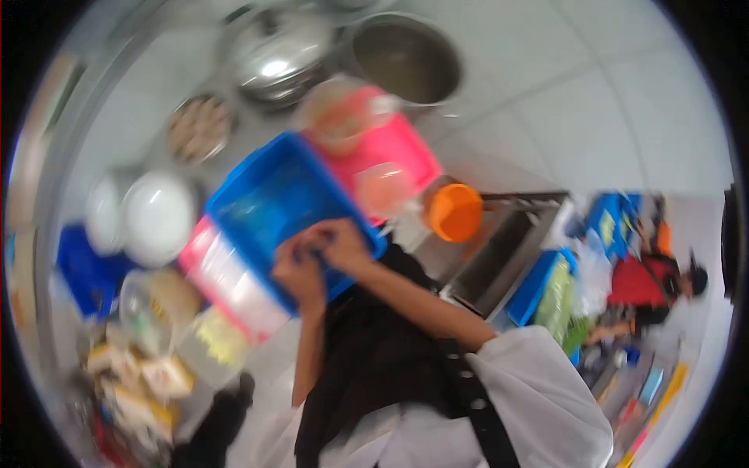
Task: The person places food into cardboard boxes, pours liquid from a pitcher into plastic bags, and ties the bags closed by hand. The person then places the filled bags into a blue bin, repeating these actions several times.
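Note:
Both of my hands are close together over the near side of a blue rectangular basin [261, 160]. My left hand [294, 273] has its fingers curled in toward the right one. My right hand [339, 240] is closed too, its fingertips meeting the left hand's. Whatever sits between the fingers is too blurred to make out. Inside the basin something pale and shiny shows, perhaps water or clear plastic. A pink tray [417, 152] lies beyond the basin, bearing a tub [335, 117] and a bowl with pinkish contents [386, 189].
An orange container [456, 213] stands to the right. Farther off are a large pot [406, 58], a lidded steel pot [277, 54] and a dish of pale pieces [200, 127]. White bowls [158, 218] sit at the left. Another person [644, 281] is at the far right.

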Tool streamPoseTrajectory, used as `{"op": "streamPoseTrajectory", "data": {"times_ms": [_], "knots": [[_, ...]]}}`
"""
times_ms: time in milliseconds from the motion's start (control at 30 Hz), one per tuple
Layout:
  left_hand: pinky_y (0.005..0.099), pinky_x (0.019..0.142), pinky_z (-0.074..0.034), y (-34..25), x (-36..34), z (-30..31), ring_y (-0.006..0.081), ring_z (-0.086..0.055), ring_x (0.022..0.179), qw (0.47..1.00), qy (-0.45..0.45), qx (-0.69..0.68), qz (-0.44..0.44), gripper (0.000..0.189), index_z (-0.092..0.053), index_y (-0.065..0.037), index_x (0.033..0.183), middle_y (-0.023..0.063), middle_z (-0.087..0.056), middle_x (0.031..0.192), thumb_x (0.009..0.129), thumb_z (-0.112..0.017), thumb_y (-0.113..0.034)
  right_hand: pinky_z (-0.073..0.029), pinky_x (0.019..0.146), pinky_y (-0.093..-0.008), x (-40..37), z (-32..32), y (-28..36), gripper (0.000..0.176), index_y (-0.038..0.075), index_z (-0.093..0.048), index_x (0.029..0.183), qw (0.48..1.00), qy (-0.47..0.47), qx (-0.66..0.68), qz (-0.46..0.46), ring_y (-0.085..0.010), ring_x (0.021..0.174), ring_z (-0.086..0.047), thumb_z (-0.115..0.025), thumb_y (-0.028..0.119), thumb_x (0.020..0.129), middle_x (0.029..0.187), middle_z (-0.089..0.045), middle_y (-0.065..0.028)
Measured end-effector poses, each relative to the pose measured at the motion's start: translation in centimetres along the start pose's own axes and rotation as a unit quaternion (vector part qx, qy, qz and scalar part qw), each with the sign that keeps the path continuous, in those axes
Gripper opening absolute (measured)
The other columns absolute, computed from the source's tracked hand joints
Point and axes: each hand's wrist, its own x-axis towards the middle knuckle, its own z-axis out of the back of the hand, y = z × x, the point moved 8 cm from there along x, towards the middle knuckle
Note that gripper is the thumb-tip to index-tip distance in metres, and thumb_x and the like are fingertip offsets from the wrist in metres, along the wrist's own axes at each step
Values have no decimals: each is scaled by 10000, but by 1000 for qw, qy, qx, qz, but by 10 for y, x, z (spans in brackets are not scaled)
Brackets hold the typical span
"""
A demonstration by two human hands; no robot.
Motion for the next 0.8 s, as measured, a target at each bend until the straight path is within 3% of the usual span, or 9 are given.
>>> {"op": "streamPoseTrajectory", "data": {"times_ms": [67, 100, 167, 300, 400, 500, 567, 667, 800], "knots": [[374, 760, -521, -2, -3, 1, 262, -668, 791, 999, 23, 25, 38, 215, -703, 38, 925, 186, -707, 879, 887, -653, -167, -524, 761, -339, -2, -4, -10, 168, 41, -745, 847, 1000, -13, 27, -8, -208, 791, -688, -627, 161, 844, 851, -726, -127], [410, 721, -524, 2, -4, -2, 316, -670, 763, 999, 23, 21, 32, 312, -689, 55, 900, 211, -698, 850, 893, -658, -255, -524, 750, -342, -3, -2, -8, 153, 42, -744, 833, 999, -12, 30, -27, -214, 776, -685, -650, 161, 815, 838, -722, -138], [402, 723, -519, 1, 0, -4, 315, -656, 779, 998, 41, 31, -39, 346, -670, 61, 934, 213, -683, 868, 924, -636, -283, -520, 721, -359, -1, -3, -11, 78, 37, -729, 798, 999, -30, 32, -13, -231, 749, -668, -679, 89, 766, 789, -704, -138], [454, 746, -466, -9, 9, -10, 383, -580, 826, 986, 100, 69, -115, 230, -607, 59, 943, 205, -619, 881, 931, -596, -170, -503, 744, -378, 2, -4, -21, 50, 24, -701, 786, 995, -95, 16, 18, -281, 804, -647, -669, 59, 770, 824, -686, -138], [453, 757, -460, -11, 16, -8, 378, -579, 831, 976, 123, 93, -151, 194, -580, 54, 953, 206, -612, 895, 932, -577, -138, -466, 791, -385, 8, -9, -21, 84, 34, -689, 846, 997, -43, 58, -12, -283, 844, -599, -676, 67, 770, 822, -667, -118], [427, 770, -464, 4, 23, -13, 347, -587, 832, 975, 184, 55, -111, 164, -554, 51, 965, 203, -608, 909, 939, -551, -111, -424, 821, -392, 9, -4, -7, 140, 59, -667, 921, 998, -24, -11, 56, -270, 896, -528, -673, 87, 784, 847, -638, -98], [407, 773, -466, 17, 26, -15, 321, -590, 832, 972, 226, 12, -64, 151, -542, 51, 968, 198, -604, 911, 944, -536, -97, -395, 825, -403, 12, -12, 4, 181, 90, -644, 978, 982, 66, -90, 155, -255, 929, -473, -669, 132, 804, 873, -607, -84], [362, 780, -469, 29, 26, -18, 260, -579, 832, 965, 258, -33, -24, 147, -528, 53, 955, 173, -594, 888, 954, -518, -94, -424, 833, -404, 14, -14, 8, 139, 84, -650, 900, 956, 122, -179, 199, -268, 1005, -498, -673, 208, 839, 864, -636, -66], [341, 758, -471, 37, 28, -18, 232, -564, 795, 968, 246, -55, -13, 158, -525, 55, 921, 145, -582, 848, 959, -522, -98, -414, 888, -453, 5, -26, 13, 183, 91, -637, 886, 902, 91, -285, 313, -269, 1016, -484, -604, 271, 885, 917, -618, -67]]}}
